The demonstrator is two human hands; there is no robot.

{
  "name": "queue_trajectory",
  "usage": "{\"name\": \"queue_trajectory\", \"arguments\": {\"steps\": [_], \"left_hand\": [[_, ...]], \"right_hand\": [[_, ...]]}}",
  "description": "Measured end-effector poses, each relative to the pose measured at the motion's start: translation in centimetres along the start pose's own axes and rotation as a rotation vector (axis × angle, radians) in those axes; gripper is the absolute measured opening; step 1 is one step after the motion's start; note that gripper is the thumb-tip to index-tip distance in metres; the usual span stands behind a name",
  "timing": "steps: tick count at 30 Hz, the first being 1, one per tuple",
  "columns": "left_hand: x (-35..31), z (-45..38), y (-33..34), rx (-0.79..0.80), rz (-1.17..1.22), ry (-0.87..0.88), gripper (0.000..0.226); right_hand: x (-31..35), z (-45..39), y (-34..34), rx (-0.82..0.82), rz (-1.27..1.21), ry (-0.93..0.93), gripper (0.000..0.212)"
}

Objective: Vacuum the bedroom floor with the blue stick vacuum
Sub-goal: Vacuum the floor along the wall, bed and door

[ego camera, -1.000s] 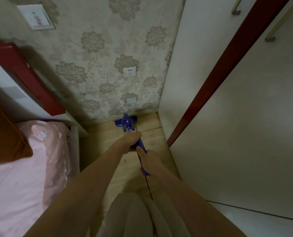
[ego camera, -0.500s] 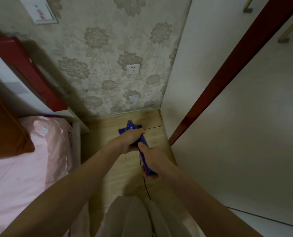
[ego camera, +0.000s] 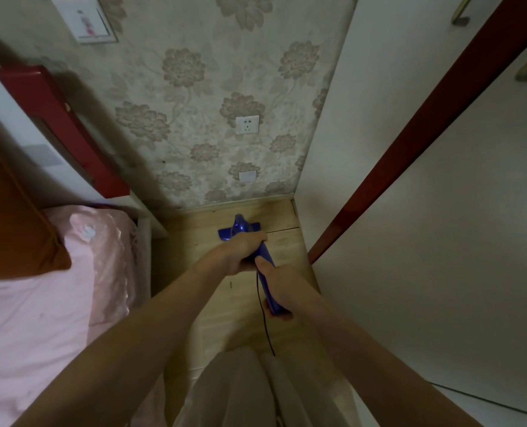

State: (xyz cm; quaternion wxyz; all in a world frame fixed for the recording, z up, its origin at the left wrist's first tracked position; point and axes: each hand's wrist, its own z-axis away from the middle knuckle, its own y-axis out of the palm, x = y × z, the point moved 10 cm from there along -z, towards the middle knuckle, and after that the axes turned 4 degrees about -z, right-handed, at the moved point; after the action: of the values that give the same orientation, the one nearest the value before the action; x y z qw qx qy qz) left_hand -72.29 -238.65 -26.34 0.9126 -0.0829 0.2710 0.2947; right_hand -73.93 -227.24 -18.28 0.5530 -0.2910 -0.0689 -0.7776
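The person stands in the narrow strip of wooden floor (ego camera: 225,306) between the bed (ego camera: 40,303) and the white wardrobe (ego camera: 425,241). Both hands grip the blue stick vacuum (ego camera: 267,272).

1. Left hand (ego camera: 240,254): fingers curled round the upper part of the vacuum body, knuckles facing up.
2. Right hand (ego camera: 279,291): wrapped round the handle end, nearer the person's body, with the thumb lying along the top of the blue casing. The two hands touch each other on the handle.
3. Vacuum head (ego camera: 239,231): flat on the floor, near the skirting at the foot of the flowered wall (ego camera: 194,118), below the white socket (ego camera: 247,124).
4. Black cord (ego camera: 263,322): hangs from the handle down toward the person's legs.

The bed carries a pink cover and a brown pillow (ego camera: 12,217). A dark red strip (ego camera: 410,134) runs along the wardrobe front.
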Motion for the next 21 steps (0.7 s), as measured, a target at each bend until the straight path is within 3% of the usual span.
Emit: {"name": "queue_trajectory", "arguments": {"steps": [13,21], "left_hand": [[-1.3,-2.4,-0.8,-0.087,-0.062,0.050,0.015],[-0.5,-2.4,-1.6,-0.057,0.044,0.058,0.019]], "right_hand": [[0.2,-3.7,0.7,-0.031,-0.040,-0.043,0.040],[0.3,-3.8,0.7,-0.039,0.002,-0.111,0.039]]}}
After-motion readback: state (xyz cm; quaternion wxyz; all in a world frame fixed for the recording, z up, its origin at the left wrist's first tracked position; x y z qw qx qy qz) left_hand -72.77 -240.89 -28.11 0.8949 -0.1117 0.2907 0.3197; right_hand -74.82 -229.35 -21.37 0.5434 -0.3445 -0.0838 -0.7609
